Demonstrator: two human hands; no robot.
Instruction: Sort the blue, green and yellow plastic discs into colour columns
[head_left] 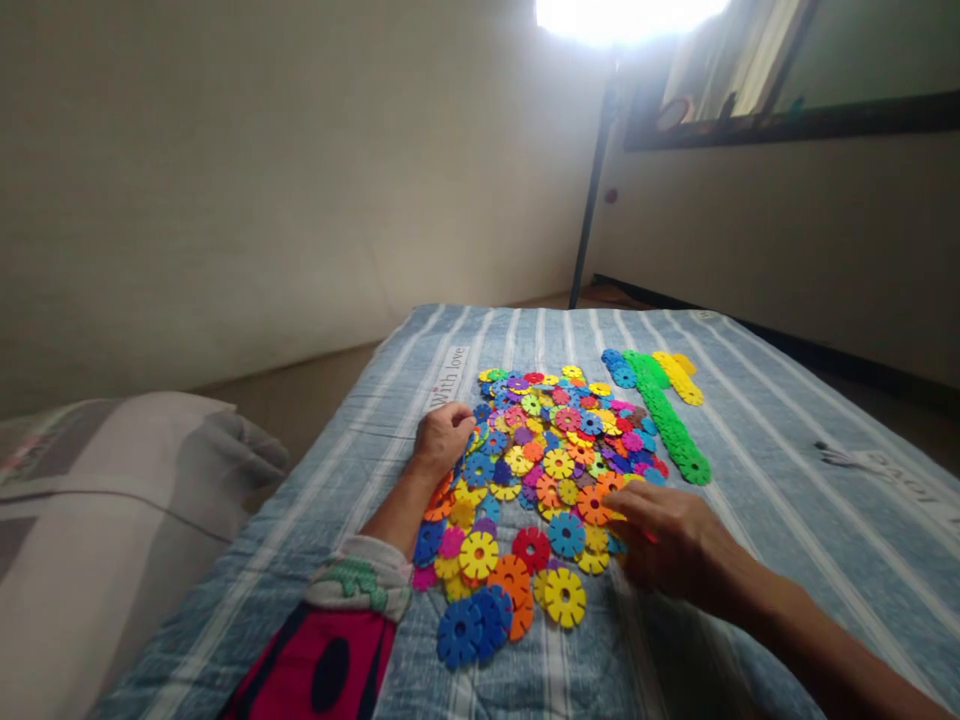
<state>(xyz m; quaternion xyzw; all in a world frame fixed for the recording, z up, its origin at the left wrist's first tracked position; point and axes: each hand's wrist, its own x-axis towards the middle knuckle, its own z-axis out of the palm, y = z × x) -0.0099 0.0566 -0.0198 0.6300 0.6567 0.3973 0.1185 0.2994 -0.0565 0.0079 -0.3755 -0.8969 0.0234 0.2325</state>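
A spread of notched, flower-shaped plastic discs (558,464) in many colours lies on the striped sheet in front of me. My left hand (445,438) is curled closed at the left edge of the spread, close to some yellow and blue discs. Its fingertips are turned away, so what they hold is hidden. At the near right side, my right hand (675,532) has its fingers bent together at an orange disc (595,505). A bit of red-orange shows under its palm. Larger-looking blue discs (460,628) overlap at the near end.
Discs joined into a green strip (675,430) lie right of the spread, with blue ones (619,370) and a yellow strip (681,380) at its far end. A bright lamp on a black stand (592,190) rises behind the bed. Bundled grey fabric (142,470) lies left.
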